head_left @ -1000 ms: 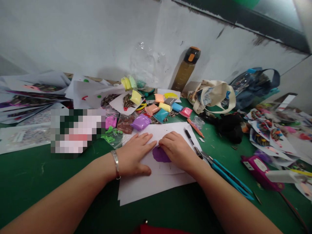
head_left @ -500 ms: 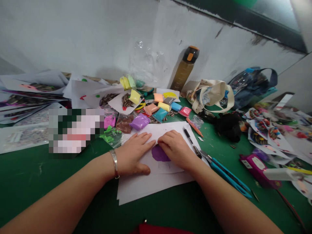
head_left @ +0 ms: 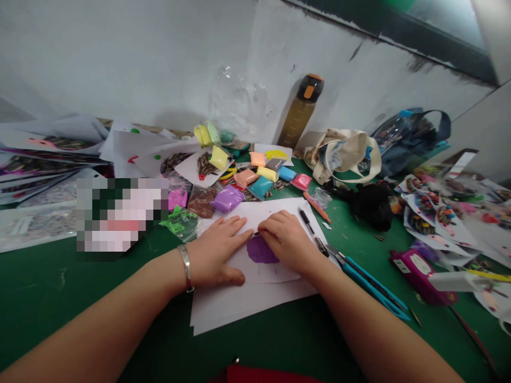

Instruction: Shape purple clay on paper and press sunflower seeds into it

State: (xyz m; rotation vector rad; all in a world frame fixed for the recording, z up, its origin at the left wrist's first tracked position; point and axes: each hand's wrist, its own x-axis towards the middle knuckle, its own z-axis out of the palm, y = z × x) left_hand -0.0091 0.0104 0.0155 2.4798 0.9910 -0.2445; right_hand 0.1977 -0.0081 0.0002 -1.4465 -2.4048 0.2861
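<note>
Your left hand [head_left: 217, 252] spread wide and flat by the left edge of the white paper sheets [head_left: 239, 308], your right hand [head_left: 285, 242] bunched, its hold hidden, cannot tell on what, over the flat rounded purple patch [head_left: 259, 252] between the sheets' side edges.

I saw all this from one camera on my head, facing forward and down across the green table [head_left: 51, 314], near enough that my forearms [head_left: 120, 314] ran in from the lower corners. My left hand [head_left: 217, 252] and right hand [head_left: 289, 242] sat around mid-view, over the white paper [head_left: 255, 306]. The far wall [head_left: 131, 58] filled the top. From that angle my right fingertips seemed partly hidden, I think by my own knuckles.
</note>
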